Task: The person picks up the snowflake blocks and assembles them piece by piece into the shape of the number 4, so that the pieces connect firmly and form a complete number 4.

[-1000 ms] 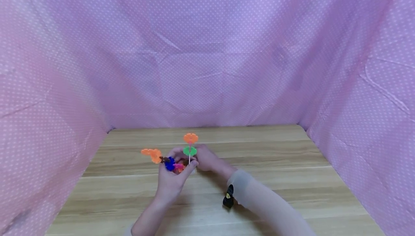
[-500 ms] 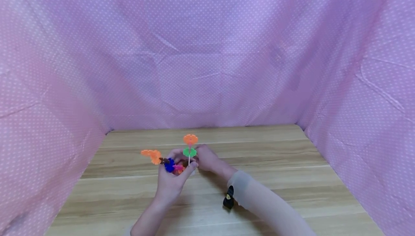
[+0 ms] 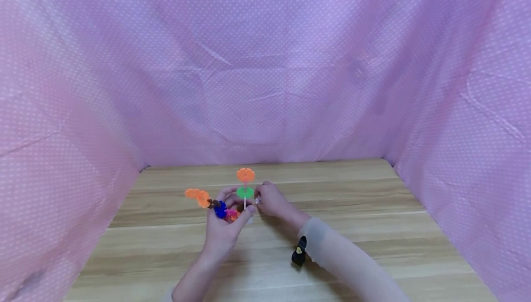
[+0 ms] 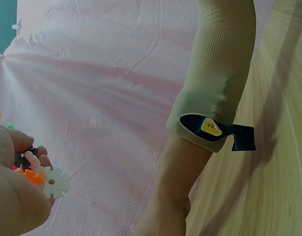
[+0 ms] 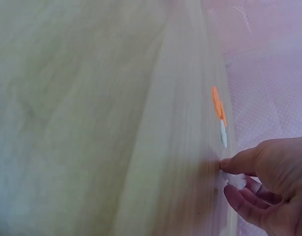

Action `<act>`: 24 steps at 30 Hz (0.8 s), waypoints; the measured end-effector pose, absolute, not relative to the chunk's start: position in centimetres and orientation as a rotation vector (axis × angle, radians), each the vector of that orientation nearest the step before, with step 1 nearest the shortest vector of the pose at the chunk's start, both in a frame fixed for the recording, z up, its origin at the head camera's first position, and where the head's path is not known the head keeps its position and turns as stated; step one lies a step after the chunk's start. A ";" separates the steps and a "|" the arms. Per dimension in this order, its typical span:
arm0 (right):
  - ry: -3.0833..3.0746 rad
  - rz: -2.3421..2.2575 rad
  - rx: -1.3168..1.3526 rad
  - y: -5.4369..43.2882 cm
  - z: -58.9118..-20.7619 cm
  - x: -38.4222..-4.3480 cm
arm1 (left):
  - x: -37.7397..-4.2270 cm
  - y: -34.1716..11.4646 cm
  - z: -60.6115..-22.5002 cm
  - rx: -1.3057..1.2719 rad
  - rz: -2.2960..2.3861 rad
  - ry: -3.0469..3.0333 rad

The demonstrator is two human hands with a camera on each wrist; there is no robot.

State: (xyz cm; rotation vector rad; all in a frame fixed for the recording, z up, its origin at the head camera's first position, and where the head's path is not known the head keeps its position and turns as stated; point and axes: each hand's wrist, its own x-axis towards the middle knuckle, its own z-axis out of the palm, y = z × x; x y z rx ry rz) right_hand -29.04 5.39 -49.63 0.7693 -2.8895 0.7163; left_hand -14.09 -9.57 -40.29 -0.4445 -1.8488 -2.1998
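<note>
Since the earlier frame, your right hand (image 3: 271, 199) is shifting slightly outward from your left hand (image 3: 221, 233), and a small pale piece (image 3: 258, 200) is now showing at its fingertips. You are pinching that piece between the thumb and fingers of the right hand, which is sitting narrow just beside the left fingertips.

Your left hand is holding a cluster of joined flower-shaped discs, its thumb and fingers curling round it. Above that hand's thumb, a green disc (image 3: 245, 192) is lying under an upper orange disc (image 3: 245, 175), and a thin white upright is running down to the thumb. To the left of the hand, a pair of orange discs (image 3: 198, 197) is sticking out, with a brown piece (image 3: 213, 204) and a blue disc (image 3: 221, 210) linking inward toward a pink piece (image 3: 231, 213) within the grasp. In the left wrist view, a white disc (image 4: 56, 182) is jutting out beyond the fingers. Both hands are working above the bench (image 3: 394, 228), and a black device (image 3: 299, 251) is hanging at the sleeve cuff behind your right hand.
</note>
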 end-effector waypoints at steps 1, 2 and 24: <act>-2.878 0.704 0.775 5.5 -49.6 -29.0 | -14.1 -9.5 -40.3 -0.429 -2.208 -1.843; -2.873 0.706 0.784 5.6 -49.6 -29.0 | -14.1 -9.5 -40.3 -0.414 -2.218 -1.834; -2.632 1.082 0.770 8.1 -44.6 -27.1 | -14.5 -8.9 -40.2 -0.382 -2.348 -1.741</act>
